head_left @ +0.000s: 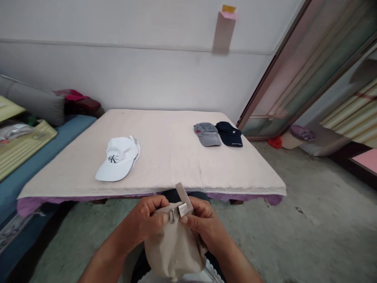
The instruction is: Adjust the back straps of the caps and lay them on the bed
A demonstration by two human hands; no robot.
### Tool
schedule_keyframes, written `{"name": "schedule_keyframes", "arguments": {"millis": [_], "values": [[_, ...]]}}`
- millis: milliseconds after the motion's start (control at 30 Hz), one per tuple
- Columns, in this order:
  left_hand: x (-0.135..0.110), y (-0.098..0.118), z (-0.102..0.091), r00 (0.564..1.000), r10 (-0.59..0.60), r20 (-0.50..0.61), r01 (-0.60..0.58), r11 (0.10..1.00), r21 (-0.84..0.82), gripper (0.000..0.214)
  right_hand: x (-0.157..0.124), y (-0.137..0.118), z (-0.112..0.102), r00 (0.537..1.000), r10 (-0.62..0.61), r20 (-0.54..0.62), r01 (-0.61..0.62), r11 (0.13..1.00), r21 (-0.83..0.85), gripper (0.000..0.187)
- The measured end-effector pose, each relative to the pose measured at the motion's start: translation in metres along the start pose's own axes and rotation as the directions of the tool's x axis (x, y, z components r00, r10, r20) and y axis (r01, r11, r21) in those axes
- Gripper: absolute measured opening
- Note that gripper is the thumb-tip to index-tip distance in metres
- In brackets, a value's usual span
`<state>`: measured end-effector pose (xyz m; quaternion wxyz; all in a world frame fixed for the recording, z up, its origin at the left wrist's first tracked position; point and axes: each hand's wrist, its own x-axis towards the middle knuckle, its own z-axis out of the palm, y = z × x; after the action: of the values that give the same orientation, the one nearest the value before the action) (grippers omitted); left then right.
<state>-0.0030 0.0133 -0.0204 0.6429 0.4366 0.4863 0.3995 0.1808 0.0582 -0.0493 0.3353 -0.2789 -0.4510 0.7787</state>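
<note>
Both of my hands hold a beige cap (173, 247) just below the table's front edge. My left hand (145, 223) pinches the cap's back by its metal buckle (172, 215). My right hand (203, 225) grips the strap (184, 198), whose free end sticks up between my fingers. On the cloth-covered table (176, 157) a white cap (119, 159) with a dark logo lies at the left. A grey cap (207, 134) and a navy cap (230, 134) lie side by side at the far right.
A blue bed (32, 165) with a grey pillow (35, 102), folded yellow bedding and red clothes runs along the left. A sliding glass door (297, 74) stands at the right, with bare concrete floor (318, 220) before it. A pink note (224, 29) hangs on the wall.
</note>
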Motion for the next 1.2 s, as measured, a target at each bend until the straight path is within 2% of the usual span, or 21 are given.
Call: {"name": "schedule_keyframes", "arguments": {"millis": [367,567,733,867,1200], "values": [[0.0031,0.001,0.0052,0.999,-0.007,-0.032,0.007,1.0,-0.006,0.023,0.0,0.0018,-0.0041,1.0,0.022,0.006,-0.023,0.997,0.069,0.021],[0.0026,0.0003,0.0044,1.0,0.0,-0.003,0.0,1.0,0.006,0.022,-0.0016,0.0019,-0.0048,0.999,0.034,0.011,-0.035,0.997,0.074,0.022],[0.0021,-0.0014,0.0014,1.0,0.027,0.014,-0.028,0.996,0.084,0.023,-0.0024,0.0016,-0.0045,0.999,0.03,0.021,-0.032,0.996,0.079,0.022],[0.0009,-0.0018,0.0033,1.0,0.006,0.001,-0.006,0.988,0.156,0.023,-0.0024,0.0035,-0.0037,0.999,0.028,0.032,-0.031,0.996,0.086,0.023],[-0.0011,-0.0008,0.0089,1.0,0.021,-0.019,-0.018,0.991,0.132,0.02,-0.0036,0.0063,-0.0016,0.999,0.014,0.047,-0.018,0.995,0.094,0.022]]}}
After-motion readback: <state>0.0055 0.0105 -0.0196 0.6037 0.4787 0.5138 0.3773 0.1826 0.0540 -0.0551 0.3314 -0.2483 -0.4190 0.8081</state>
